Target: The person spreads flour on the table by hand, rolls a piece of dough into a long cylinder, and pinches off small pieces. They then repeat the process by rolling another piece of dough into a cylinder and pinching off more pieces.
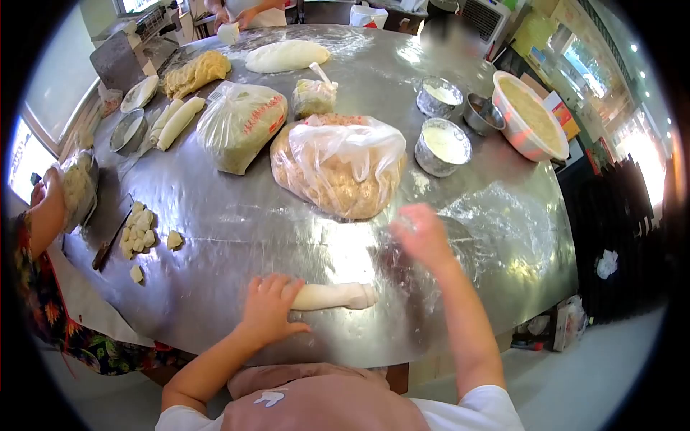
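Note:
A pale dough roll (334,296) lies crosswise on the metal table in front of me. My left hand (269,310) rests over the roll's left end, fingers spread and thumb apart on the near side. My right hand (422,233) is raised beyond and to the right of the roll, clear of it and blurred by motion; nothing can be made out in it. Just past that hand sits a large clear plastic bag (338,169) full of brownish dough balls. Small cut dough pieces (138,230) lie left of my left hand, near a dark-handled knife (108,248).
Behind stand a tied bag of greenish filling (243,126), a long white dough loaf (287,56) and yellowish dough (198,74). At right are flour bowls (443,147) and a large basin (503,118). Co-workers' hands show at left (47,201) and far back (241,14).

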`<state>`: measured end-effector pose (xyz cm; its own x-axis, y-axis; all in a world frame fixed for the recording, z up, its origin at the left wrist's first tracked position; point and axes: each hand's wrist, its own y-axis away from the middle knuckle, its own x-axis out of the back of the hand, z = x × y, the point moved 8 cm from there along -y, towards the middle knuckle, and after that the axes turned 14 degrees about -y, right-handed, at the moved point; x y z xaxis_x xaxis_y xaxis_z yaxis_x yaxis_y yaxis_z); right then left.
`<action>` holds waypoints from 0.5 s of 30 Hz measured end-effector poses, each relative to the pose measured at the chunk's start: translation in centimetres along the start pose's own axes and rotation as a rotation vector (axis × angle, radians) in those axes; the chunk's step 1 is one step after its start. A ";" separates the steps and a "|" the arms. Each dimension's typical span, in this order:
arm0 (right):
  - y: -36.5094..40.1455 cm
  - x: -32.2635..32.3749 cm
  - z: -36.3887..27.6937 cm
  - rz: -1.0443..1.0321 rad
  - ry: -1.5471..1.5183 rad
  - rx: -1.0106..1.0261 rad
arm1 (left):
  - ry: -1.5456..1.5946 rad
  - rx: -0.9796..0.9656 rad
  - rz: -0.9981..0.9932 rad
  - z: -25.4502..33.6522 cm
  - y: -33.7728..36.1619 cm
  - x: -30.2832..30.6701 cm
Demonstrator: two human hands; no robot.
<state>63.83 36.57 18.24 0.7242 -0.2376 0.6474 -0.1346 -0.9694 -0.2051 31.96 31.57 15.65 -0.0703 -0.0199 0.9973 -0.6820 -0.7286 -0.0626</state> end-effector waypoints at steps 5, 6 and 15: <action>-10.7 6.4 5.9 0.386 0.303 0.104 | 0.020 0.033 0.080 2.8 -1.4 -2.4; -12.2 6.7 6.5 0.407 0.386 0.101 | 0.011 0.063 0.118 2.6 -1.7 -2.6; -17.6 3.9 13.4 -0.092 0.517 -0.368 | 0.046 0.106 0.171 1.7 -2.4 -2.6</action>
<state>78.12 53.52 14.53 0.3368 -0.0621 0.9395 -0.3772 -0.9231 0.0742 35.08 32.22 13.26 -0.2132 -0.1202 0.9696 -0.5771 -0.7853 -0.2243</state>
